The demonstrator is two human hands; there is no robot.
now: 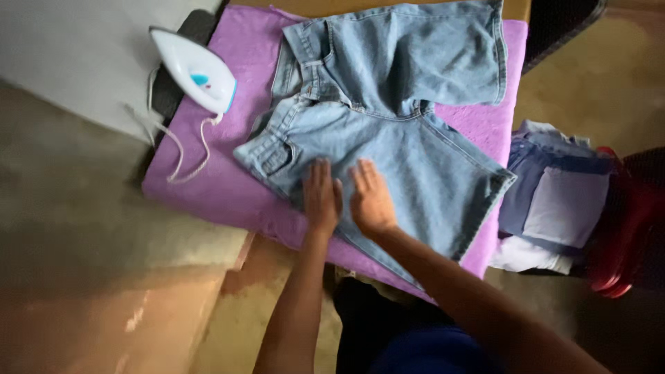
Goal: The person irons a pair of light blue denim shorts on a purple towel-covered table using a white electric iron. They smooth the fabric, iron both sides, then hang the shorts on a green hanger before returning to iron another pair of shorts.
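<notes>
A pair of light blue denim shorts [402,104] lies spread flat on a purple cloth [228,173] that covers a narrow board. My left hand [321,197] and my right hand [371,199] rest side by side, palms down with fingers stretched, on the near leg of the shorts close to the board's front edge. Neither hand holds anything. A white iron [195,70] with a blue mark lies on the far left end of the cloth, and its white cord [181,149] trails over the cloth.
A stack of folded clothes [554,201], blue and white, sits to the right of the board. A red object [623,228] stands beside that stack. A grey wall [76,55] is at the upper left, and brownish floor [104,305] lies below the board.
</notes>
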